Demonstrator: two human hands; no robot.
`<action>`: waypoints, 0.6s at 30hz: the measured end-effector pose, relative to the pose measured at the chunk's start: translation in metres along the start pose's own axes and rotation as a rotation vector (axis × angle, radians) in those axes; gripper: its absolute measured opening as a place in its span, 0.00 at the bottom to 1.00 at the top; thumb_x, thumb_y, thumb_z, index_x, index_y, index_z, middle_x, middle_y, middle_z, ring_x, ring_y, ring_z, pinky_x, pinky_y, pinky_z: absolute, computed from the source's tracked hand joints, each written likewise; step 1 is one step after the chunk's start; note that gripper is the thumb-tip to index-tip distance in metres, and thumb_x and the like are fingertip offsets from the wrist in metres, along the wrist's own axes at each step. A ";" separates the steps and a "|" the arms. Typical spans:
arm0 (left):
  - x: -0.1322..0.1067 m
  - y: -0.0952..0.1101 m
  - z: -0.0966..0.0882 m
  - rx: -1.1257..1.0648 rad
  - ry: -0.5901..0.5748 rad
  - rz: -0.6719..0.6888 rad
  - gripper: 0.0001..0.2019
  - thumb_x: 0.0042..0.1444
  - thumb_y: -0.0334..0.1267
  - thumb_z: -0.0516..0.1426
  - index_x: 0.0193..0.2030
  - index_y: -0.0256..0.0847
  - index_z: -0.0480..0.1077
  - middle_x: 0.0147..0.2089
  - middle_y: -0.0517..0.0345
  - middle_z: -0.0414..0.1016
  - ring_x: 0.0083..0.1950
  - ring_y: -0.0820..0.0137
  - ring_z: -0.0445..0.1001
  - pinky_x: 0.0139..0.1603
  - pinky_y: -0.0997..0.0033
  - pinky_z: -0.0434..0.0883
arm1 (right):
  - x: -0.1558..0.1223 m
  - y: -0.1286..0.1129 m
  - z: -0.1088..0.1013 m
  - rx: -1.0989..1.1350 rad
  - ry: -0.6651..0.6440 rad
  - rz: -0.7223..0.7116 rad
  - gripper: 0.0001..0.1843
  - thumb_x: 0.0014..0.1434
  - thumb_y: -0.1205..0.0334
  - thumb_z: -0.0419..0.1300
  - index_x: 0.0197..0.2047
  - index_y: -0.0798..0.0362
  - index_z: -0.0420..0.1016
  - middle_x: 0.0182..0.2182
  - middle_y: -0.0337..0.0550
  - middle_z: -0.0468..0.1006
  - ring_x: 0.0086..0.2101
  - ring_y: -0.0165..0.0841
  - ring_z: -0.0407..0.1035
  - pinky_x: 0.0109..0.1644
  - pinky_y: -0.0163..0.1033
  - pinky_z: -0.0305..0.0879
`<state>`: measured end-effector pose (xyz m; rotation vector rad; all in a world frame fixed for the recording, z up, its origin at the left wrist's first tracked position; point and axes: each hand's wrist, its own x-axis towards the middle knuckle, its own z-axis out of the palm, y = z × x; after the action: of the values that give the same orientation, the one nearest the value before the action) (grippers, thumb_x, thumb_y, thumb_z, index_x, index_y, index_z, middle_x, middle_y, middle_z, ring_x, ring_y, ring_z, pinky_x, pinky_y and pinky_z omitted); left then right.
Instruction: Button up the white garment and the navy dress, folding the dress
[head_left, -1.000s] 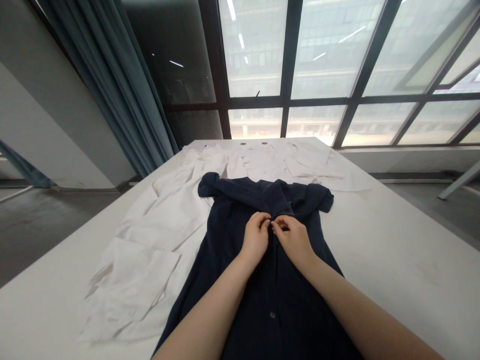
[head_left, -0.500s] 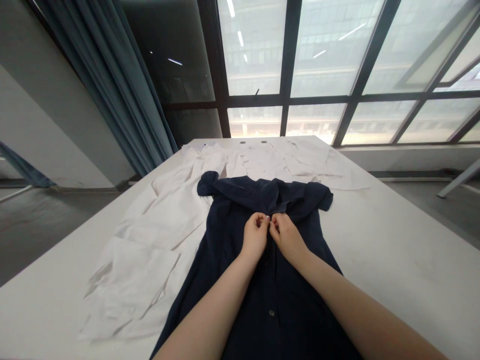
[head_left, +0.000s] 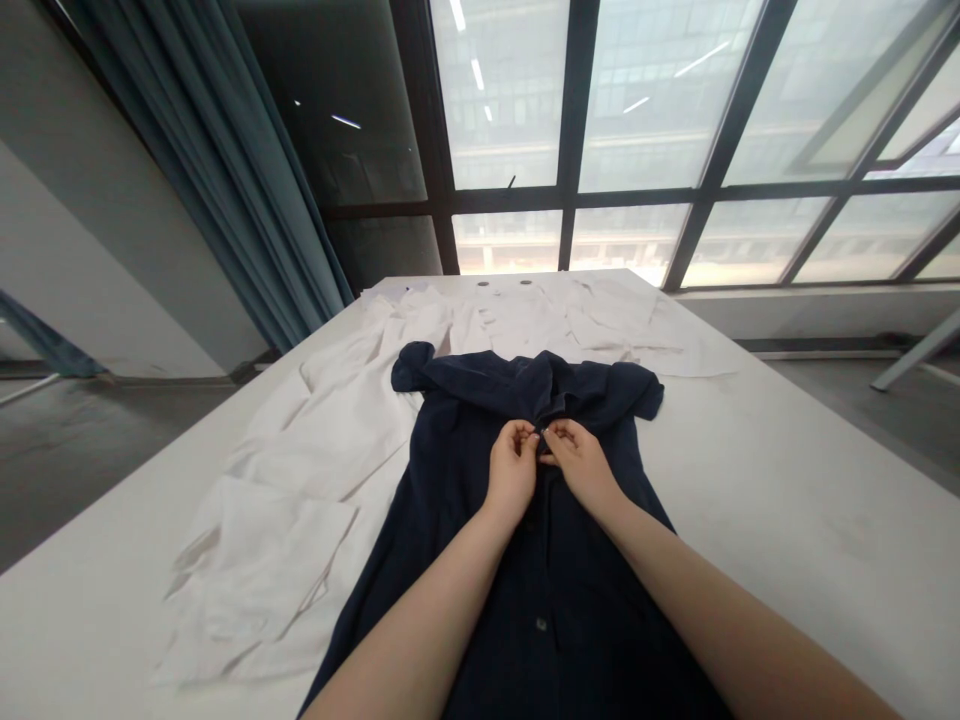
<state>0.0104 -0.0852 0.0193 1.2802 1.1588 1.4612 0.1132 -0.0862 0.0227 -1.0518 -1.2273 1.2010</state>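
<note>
The navy garment (head_left: 517, 620) is pinched by the left hand (head_left: 514, 455) and right hand (head_left: 579, 455); white fabric (head_left: 285, 530) is spread at left.

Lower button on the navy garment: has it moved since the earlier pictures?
No. Against the window frame, the lower button on the navy garment keeps its place; both drift slightly up and left together in view.

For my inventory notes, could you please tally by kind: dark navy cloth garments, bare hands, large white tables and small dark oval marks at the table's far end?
Dark navy cloth garment: 1
Bare hands: 2 (left hand, right hand)
Large white table: 1
Small dark oval marks: 2
Total: 6
</note>
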 end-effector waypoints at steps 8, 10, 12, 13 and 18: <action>0.007 0.001 -0.014 0.317 0.029 0.225 0.08 0.45 0.27 0.53 0.34 0.40 0.65 0.29 0.60 0.66 0.33 0.73 0.65 0.37 0.74 0.60 | 0.005 0.004 -0.001 0.258 0.012 0.191 0.11 0.45 0.57 0.58 0.29 0.55 0.63 0.25 0.37 0.67 0.29 0.28 0.68 0.33 0.37 0.69; 0.012 -0.005 -0.020 0.440 0.068 0.227 0.10 0.45 0.27 0.53 0.35 0.40 0.63 0.29 0.60 0.65 0.32 0.72 0.65 0.37 0.73 0.61 | 0.007 0.008 -0.002 0.243 0.011 0.188 0.11 0.45 0.57 0.58 0.29 0.55 0.63 0.25 0.37 0.68 0.30 0.28 0.68 0.33 0.36 0.69; 0.016 -0.007 -0.026 0.535 0.096 0.226 0.11 0.45 0.27 0.53 0.37 0.40 0.62 0.29 0.60 0.64 0.33 0.72 0.65 0.37 0.72 0.62 | 0.011 0.012 -0.006 0.206 0.037 0.149 0.10 0.45 0.58 0.58 0.28 0.55 0.64 0.26 0.37 0.68 0.30 0.28 0.68 0.33 0.36 0.68; 0.018 -0.006 -0.029 0.567 0.121 0.241 0.11 0.46 0.28 0.52 0.38 0.39 0.61 0.31 0.59 0.65 0.34 0.71 0.65 0.38 0.71 0.63 | 0.012 0.014 -0.009 0.192 0.061 0.122 0.10 0.45 0.58 0.58 0.29 0.55 0.64 0.26 0.37 0.68 0.29 0.28 0.68 0.33 0.36 0.68; 0.032 0.026 -0.044 0.808 0.265 0.391 0.16 0.49 0.29 0.50 0.46 0.41 0.58 0.45 0.52 0.65 0.45 0.66 0.63 0.46 0.64 0.62 | 0.026 0.010 -0.030 0.145 0.264 0.042 0.21 0.45 0.62 0.57 0.44 0.49 0.58 0.27 0.33 0.68 0.25 0.26 0.68 0.30 0.36 0.69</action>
<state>-0.0378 -0.0638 0.0492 1.9821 1.8689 1.5193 0.1408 -0.0576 0.0136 -1.0930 -0.9051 1.1242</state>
